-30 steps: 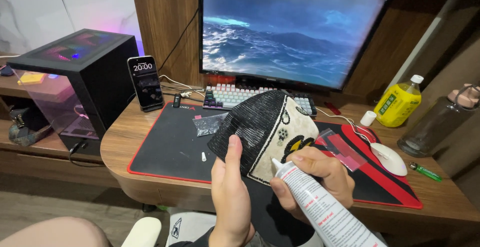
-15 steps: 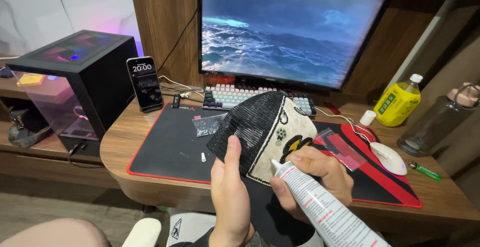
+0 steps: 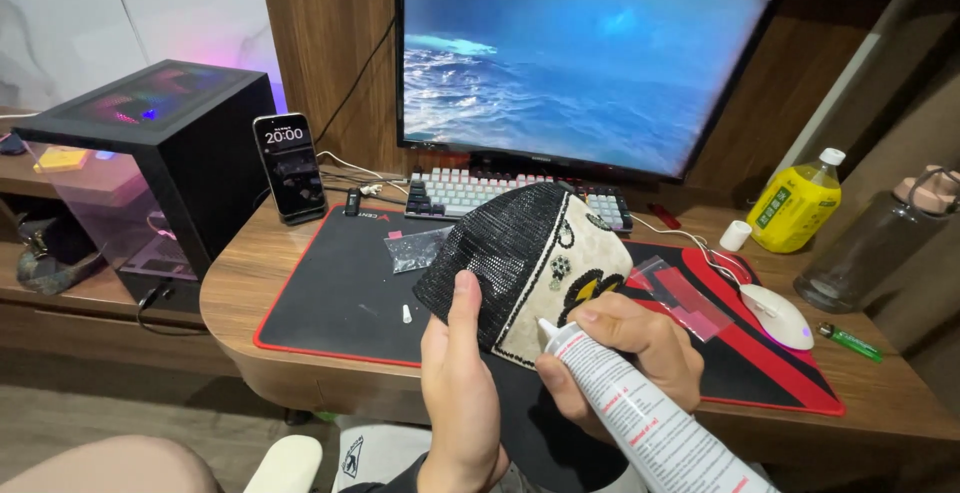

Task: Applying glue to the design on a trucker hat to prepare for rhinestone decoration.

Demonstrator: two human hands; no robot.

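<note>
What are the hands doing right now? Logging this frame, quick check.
Left hand: closed on the edge of the black mesh and cream patterned cap.
Right hand: closed around the white glue tube, nozzle at the cap.

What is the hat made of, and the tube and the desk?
The cap looks like black mesh with a cream fabric front panel. The white tube seems smooth plastic or coated metal; hard to tell. The desk looks like wood, showing brown grain.

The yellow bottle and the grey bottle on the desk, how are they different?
The yellow bottle is smaller, bright and wears a white cap; the grey bottle is bigger, see-through dark and has a pinkish top. The yellow one has a label; the grey one looks plain. Both stand at the desk's right end.
</note>
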